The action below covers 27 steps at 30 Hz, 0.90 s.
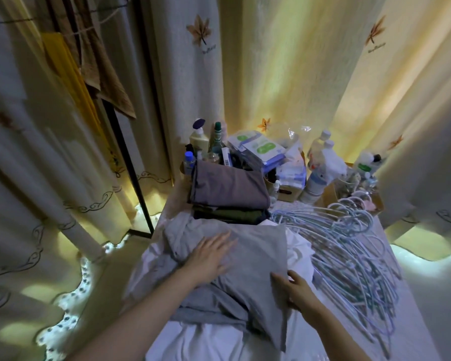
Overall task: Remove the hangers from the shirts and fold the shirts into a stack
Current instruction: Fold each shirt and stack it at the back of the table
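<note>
A grey shirt (255, 259) lies partly folded on white cloth (208, 342) in the middle of the table. My left hand (208, 259) presses flat on its upper left part with fingers straight. At the shirt's right edge my right hand (296, 290) pinches the fabric, thumb on top. Behind the shirt stands a stack of folded shirts (227, 196), a grey-purple one on top and dark green ones below. A big heap of pale blue hangers (349, 246) lies to the right.
Bottles, tissue packs and boxes (258, 152) crowd the back of the table. Curtains hang all around, and a black rack (130, 142) with a brown towel and a yellow cloth stands at the left.
</note>
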{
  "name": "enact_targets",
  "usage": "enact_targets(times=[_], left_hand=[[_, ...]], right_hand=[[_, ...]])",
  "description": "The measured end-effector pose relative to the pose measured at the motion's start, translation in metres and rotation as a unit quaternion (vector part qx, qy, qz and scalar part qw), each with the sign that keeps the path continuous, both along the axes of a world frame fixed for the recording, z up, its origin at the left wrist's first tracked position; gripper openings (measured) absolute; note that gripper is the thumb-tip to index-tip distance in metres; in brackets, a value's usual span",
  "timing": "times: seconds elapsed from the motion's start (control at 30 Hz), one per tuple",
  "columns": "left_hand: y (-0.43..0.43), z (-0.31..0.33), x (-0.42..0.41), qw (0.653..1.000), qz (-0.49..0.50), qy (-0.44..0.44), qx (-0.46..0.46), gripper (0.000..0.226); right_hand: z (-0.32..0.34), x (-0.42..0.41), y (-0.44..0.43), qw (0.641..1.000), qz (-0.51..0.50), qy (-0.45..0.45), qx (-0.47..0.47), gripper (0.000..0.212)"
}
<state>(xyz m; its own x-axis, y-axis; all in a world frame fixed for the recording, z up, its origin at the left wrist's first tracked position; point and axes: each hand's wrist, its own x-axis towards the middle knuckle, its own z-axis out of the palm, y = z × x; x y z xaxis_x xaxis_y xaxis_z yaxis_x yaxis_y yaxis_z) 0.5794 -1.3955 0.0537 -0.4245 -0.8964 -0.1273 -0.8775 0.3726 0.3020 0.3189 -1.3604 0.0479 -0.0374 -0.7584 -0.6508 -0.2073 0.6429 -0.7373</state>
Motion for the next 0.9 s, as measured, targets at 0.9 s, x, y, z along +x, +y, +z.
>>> enact_targets(times=[0.9], left_hand=[[-0.037, -0.016, 0.106, 0.911, 0.381, 0.155, 0.028, 0.062]], right_hand=[[0.000, 0.174, 0.005, 0.996, 0.048, -0.062, 0.033, 0.056]])
